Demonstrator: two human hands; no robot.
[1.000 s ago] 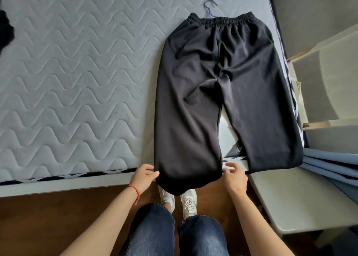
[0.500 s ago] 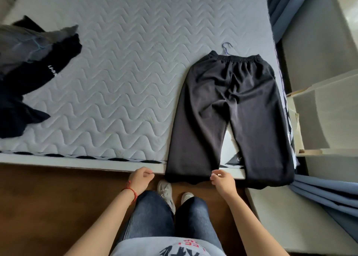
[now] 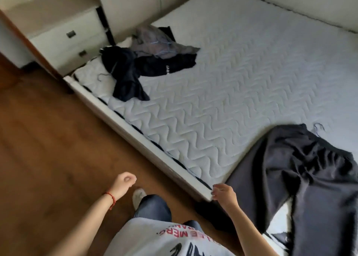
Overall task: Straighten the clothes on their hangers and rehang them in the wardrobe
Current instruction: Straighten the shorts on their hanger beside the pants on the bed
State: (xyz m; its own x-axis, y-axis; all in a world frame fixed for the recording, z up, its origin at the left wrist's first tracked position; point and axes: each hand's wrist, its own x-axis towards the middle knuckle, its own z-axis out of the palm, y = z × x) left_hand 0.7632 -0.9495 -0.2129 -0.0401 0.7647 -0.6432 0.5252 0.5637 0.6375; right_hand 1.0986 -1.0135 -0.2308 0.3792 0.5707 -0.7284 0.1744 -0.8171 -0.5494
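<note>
At the far left we see a white drawer unit [image 3: 65, 40] standing against the bed's head end, with wooden floor [image 3: 48, 149] in front of it. Next along, a heap of dark and grey clothes [image 3: 147, 61] lies crumpled on the mattress [image 3: 222, 100], thin hanger wires showing among the folds; these are not yet straightened. Our left hand [image 3: 124, 182] hangs over the floor, fingers loosely curled, holding nothing. Our right hand [image 3: 222, 193] hovers just beside the bed's corner, fingers relaxed and slightly bent, also empty. At the far right the black trousers [image 3: 302, 178] lie flat on the mattress, legs trailing over the edge, their hanger hook [image 3: 318, 128] poking out at the waistband.

A second ago both hands pinched the hem of one trouser leg; now we have let go and our view has swung left toward the heap. We judge the trousers smoothed, though not yet rehung, and the heap looks like the next pick. The wardrobe is not in view.
</note>
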